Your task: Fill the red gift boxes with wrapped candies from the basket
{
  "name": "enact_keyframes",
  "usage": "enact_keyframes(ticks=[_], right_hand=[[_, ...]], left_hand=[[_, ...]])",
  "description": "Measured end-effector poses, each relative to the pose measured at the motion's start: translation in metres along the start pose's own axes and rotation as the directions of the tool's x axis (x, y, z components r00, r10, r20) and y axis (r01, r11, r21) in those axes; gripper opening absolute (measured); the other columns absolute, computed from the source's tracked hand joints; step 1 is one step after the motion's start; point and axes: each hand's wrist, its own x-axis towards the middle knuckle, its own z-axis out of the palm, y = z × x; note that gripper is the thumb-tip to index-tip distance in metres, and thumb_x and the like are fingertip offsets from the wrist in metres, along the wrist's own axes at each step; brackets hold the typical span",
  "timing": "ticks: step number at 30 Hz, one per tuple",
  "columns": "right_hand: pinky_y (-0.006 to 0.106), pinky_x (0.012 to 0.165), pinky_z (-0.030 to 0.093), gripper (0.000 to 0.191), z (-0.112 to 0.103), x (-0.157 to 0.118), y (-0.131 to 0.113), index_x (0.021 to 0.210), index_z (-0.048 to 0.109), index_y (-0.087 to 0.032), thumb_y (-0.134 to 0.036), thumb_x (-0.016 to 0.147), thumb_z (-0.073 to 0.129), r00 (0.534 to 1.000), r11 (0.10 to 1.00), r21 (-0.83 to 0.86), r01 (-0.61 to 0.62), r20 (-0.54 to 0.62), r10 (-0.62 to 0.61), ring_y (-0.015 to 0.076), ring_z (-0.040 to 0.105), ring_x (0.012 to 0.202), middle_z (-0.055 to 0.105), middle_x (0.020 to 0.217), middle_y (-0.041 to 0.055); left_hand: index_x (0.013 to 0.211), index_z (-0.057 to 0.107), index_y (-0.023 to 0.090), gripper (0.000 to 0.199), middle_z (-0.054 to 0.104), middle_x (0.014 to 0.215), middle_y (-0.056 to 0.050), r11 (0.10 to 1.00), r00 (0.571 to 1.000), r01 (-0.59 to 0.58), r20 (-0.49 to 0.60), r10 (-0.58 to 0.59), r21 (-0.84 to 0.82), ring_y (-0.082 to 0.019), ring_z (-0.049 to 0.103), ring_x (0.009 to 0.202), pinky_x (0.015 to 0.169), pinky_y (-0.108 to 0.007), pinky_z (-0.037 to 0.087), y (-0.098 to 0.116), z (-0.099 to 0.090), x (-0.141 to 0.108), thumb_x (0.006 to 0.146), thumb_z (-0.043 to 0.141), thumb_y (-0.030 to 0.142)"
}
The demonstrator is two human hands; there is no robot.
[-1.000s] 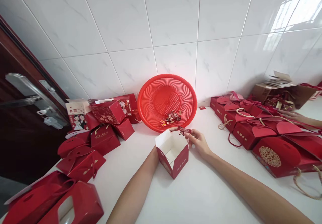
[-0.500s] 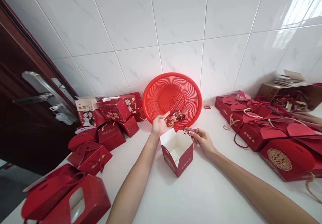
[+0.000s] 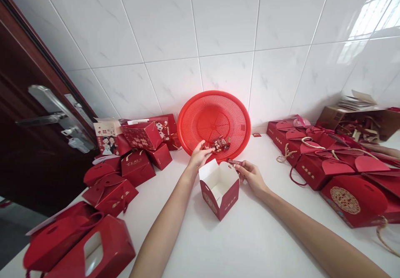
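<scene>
A small red box (image 3: 229, 199) with a white inside stands open on the table between my forearms. My right hand (image 3: 251, 177), closed in a pinch at the box's back right corner, holds a dark red wrapped candy (image 3: 234, 162) just beyond the raised flap. My left hand (image 3: 199, 156) is at the lower rim of the red plastic basket (image 3: 215, 98), its fingers curled around wrapped candies; their exact number is hidden. More shiny wrapped candies (image 3: 222, 144) lie in the bottom of the basket beside those fingertips.
Folded red gift boxes (image 3: 139, 169) are stacked on the left, beside a door with a metal handle (image 3: 50, 117). Rows of red boxes with cord handles (image 3: 325, 167) fill the right. Behind them are a cardboard carton (image 3: 333, 117) and part of another person's arm (image 3: 379, 149).
My left hand has turned from palm up with spread fingers to fingers curled inward at the candies. The right hand keeps its candy by the box, nearly unmoved.
</scene>
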Motion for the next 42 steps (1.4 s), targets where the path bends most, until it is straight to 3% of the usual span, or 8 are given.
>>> enact_keyframes(ticks=[4,8,14,21,28,34,42], right_hand=[[0.027,0.048,0.034,0.044,0.0,0.002,0.002,0.063,0.053,-0.021,-0.056,0.067,0.079,1.0,0.999,0.033,-0.009,0.001,0.009,0.0114,0.046,0.043,0.057,0.052,-0.0032],[0.028,0.056,0.04,0.029,-0.001,0.005,0.004,0.064,0.059,-0.019,-0.042,0.068,0.077,0.999,0.992,0.125,-0.034,-0.016,0.036,0.0136,0.054,0.056,0.066,0.065,0.0012],[0.03,0.063,0.044,0.013,-0.003,0.006,-0.001,0.067,0.068,-0.018,-0.029,0.061,0.066,0.99,0.949,0.291,-0.123,-0.025,0.136,0.0185,0.061,0.071,0.076,0.093,0.0095],[0.03,0.059,0.042,0.012,-0.002,0.005,-0.003,0.061,0.062,-0.018,-0.029,0.06,0.065,0.986,0.939,0.306,-0.154,-0.007,0.164,0.0184,0.061,0.063,0.076,0.082,0.01],[0.029,0.057,0.044,0.029,-0.004,0.008,-0.003,0.063,0.061,-0.019,-0.04,0.061,0.08,0.981,0.915,0.376,-0.146,-0.066,0.184,0.016,0.058,0.059,0.069,0.064,0.005],[0.027,0.05,0.041,0.04,-0.004,0.011,-0.004,0.066,0.06,-0.019,-0.052,0.064,0.082,0.963,0.891,0.421,-0.172,-0.12,0.242,0.0137,0.052,0.053,0.064,0.058,0.0029],[0.029,0.052,0.039,0.039,-0.005,0.01,-0.006,0.067,0.059,-0.02,-0.052,0.065,0.082,0.966,0.896,0.405,-0.183,-0.096,0.24,0.0147,0.052,0.053,0.064,0.06,0.0024]], left_hand=[[0.094,0.06,0.014,0.021,0.069,0.074,-0.002,0.998,0.998,-0.021,0.054,0.018,0.055,-0.014,0.073,0.072,0.083,-0.028,0.061,-0.001,0.003,-0.002,0.082,0.068,-0.001],[0.086,0.063,0.012,0.007,0.07,0.071,-0.004,0.998,0.995,0.01,0.094,-0.016,0.059,-0.015,0.074,0.071,0.073,-0.023,0.062,0.0,0.004,-0.005,0.085,0.07,0.008],[0.072,0.061,0.012,0.02,0.065,0.064,-0.003,0.999,1.0,0.028,0.005,-0.029,0.03,-0.009,0.064,0.056,0.06,-0.018,0.056,-0.003,-0.001,0.002,0.083,0.076,0.02],[0.07,0.061,0.014,0.021,0.064,0.076,-0.004,0.994,0.996,-0.027,-0.089,0.018,-0.101,-0.012,0.068,0.074,0.083,-0.027,0.061,0.012,0.001,0.002,0.087,0.058,0.003],[0.071,0.065,0.014,0.023,0.068,0.096,-0.009,0.989,0.99,-0.082,-0.127,0.065,-0.126,-0.015,0.067,0.093,0.105,-0.038,0.052,0.022,-0.002,0.001,0.088,0.054,0.005],[0.074,0.069,0.013,0.026,0.069,0.115,-0.012,0.996,0.993,-0.073,-0.098,0.068,-0.051,-0.022,0.063,0.114,0.11,-0.04,0.047,0.019,-0.004,0.002,0.084,0.05,-0.002],[0.091,0.072,0.017,0.035,0.072,0.102,-0.005,0.973,0.971,-0.228,-0.06,0.23,0.034,-0.014,0.068,0.1,0.103,-0.03,0.05,0.006,-0.004,0.006,0.072,0.058,-0.009]])
